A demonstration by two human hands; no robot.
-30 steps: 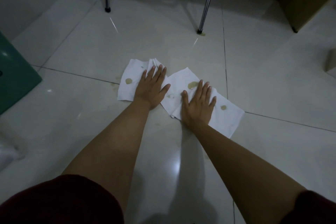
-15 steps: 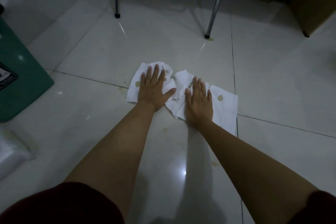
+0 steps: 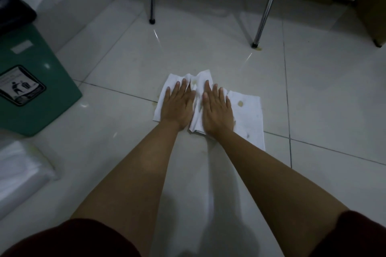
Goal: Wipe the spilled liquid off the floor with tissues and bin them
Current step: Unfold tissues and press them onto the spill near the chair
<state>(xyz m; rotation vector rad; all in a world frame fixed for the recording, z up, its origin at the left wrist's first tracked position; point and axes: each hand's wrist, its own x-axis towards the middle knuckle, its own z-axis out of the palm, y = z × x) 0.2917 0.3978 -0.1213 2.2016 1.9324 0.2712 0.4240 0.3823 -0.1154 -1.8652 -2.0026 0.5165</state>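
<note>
Both hands have come closer together since the earlier frames, and the tissues under them are now pushed into one bunched patch instead of two spread sheets. Left hand (image 3: 177,108) lies flat, palm down, on the left part of the tissues (image 3: 248,115); its fingers (image 3: 183,87) are straight and close to each other, and they press the paper without curling round it. Right hand (image 3: 217,110) lies just beside it in the same way, with fingers straight and slightly spread, pressing the crumpled middle of the paper. Nothing is pinched or gripped by either hand. White tissues rest on the tiled floor (image 3: 323,89), and a flat part with yellowish stains (image 3: 240,103) shows to the right of the right hand. Faint yellowish marks also show on the tile just left of the paper. Green bin (image 3: 35,89) with a litter sign stands well apart on the left. Two metal chair legs (image 3: 263,12) stand on the floor beyond the hands.
</note>
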